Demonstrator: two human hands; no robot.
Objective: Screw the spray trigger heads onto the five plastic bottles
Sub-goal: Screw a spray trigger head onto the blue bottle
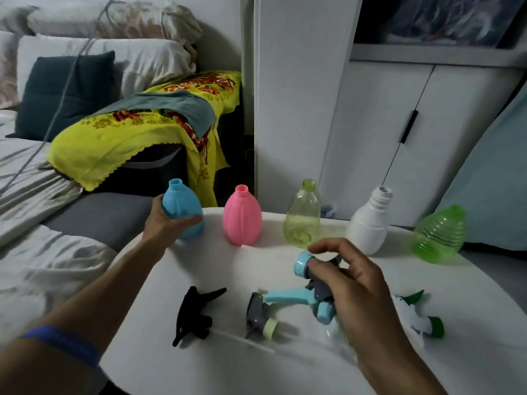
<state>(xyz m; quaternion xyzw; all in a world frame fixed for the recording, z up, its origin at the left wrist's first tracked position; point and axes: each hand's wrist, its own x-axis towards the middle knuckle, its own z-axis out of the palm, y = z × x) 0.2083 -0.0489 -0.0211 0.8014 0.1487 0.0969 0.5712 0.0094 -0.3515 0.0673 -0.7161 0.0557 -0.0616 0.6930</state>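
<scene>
Left hand (168, 220) grips the blue bottle (182, 212) at the counter's (216, 269) far-left edge, fingers wrapped around its lower body; bottle upright, neck open. Right hand (353, 283) holds the blue-and-grey trigger head (316, 289) just above the counter middle, fingers curled round its body, blue collar pointing left, blue lever hanging below.

Along the far edge, left to right after the blue one: pink bottle (242, 216), clear yellow-green bottle (302, 216), white bottle (369, 222), all upright, necks open; ribbed green bottle (439, 235) tilted at the far-right corner.

Lying on the counter nearer the person: black trigger head (194, 316) left of centre, grey trigger head with pale green collar (261, 316) beside it, white-and-green trigger head (419, 317) right, partly behind the right hand. Frame blurred at edges.
</scene>
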